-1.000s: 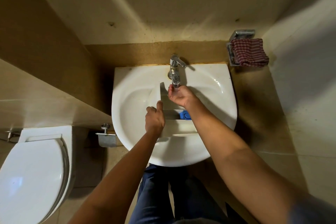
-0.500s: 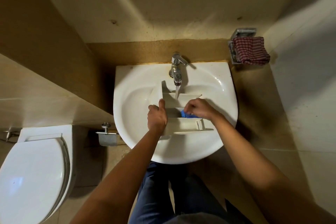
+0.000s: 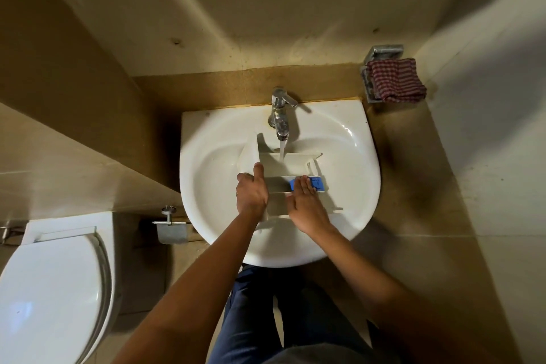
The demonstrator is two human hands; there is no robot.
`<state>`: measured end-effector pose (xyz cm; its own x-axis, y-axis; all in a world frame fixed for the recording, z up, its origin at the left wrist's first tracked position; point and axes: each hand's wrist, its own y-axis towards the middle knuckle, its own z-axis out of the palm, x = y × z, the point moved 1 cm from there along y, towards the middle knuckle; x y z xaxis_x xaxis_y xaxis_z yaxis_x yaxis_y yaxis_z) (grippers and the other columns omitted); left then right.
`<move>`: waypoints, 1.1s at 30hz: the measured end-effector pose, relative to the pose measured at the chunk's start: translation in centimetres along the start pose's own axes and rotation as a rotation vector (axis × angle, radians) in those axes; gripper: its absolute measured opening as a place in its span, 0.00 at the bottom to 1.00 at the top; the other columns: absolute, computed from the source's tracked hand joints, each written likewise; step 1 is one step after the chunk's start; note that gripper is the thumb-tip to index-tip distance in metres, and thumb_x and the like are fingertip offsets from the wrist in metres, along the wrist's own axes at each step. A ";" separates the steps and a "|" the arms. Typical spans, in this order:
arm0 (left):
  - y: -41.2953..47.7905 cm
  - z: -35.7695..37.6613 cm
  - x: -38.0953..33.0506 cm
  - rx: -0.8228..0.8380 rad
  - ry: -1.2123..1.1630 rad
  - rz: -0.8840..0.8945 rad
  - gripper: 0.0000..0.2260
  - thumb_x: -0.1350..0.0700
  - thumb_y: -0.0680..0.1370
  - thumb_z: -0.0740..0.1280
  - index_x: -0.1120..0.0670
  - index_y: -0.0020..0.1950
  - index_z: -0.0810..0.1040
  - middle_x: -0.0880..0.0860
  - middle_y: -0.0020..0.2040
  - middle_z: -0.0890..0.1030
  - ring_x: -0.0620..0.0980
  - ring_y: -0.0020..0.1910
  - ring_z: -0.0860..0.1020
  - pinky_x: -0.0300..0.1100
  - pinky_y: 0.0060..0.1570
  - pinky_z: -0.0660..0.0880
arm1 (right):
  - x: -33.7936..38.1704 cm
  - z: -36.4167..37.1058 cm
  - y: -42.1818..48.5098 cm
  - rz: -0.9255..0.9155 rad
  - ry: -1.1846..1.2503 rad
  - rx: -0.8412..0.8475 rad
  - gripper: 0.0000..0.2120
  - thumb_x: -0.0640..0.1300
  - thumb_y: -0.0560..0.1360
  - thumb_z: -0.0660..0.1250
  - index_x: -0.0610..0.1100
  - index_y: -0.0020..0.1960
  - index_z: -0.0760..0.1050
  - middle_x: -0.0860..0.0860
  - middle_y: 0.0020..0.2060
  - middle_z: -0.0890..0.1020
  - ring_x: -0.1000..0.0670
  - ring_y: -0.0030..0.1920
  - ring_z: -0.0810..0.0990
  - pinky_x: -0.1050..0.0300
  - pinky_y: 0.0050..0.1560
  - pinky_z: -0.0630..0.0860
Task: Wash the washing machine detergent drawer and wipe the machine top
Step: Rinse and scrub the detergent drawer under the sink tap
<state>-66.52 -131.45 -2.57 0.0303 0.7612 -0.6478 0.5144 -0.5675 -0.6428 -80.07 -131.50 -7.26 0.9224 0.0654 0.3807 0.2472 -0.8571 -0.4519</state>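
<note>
The white detergent drawer (image 3: 298, 161) lies in the white basin (image 3: 351, 174) under the chrome tap (image 3: 280, 115). Water runs from the spout into the drawer's far compartment. A blue insert (image 3: 317, 183) shows in the drawer's middle section. My left hand (image 3: 251, 192) grips the drawer's left wall, thumb pointing up along it. My right hand (image 3: 305, 204) lies flat on the drawer with straight fingers reaching onto the blue insert; it holds nothing.
A red checked cloth (image 3: 396, 80) hangs in a metal wall holder at the upper right. A toilet (image 3: 53, 289) with its lid down stands at the lower left, with a metal paper holder (image 3: 171, 230) between it and the basin. Tiled walls close in on both sides.
My right hand left the tap, where it was one second ago, and came down onto the drawer's blue insert. Water now runs. The left hand kept its hold on the drawer.
</note>
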 end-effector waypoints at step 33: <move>0.0 -1.0 -0.7 0.041 0.077 -0.018 0.28 0.48 0.72 0.72 0.65 0.62 0.69 0.61 0.57 0.76 0.61 0.58 0.75 0.49 0.56 0.75 | -2.5 -5.4 -0.1 0.208 0.673 -0.223 0.07 0.39 0.74 0.66 0.45 0.46 0.82 0.49 0.46 0.85 0.49 0.51 0.81 0.60 0.54 0.73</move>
<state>-65.68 -131.61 -1.71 0.0884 0.7923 -0.6037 0.4804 -0.5648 -0.6710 -84.00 -134.34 -3.87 0.5440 -0.3756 0.7503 -0.0450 -0.9060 -0.4209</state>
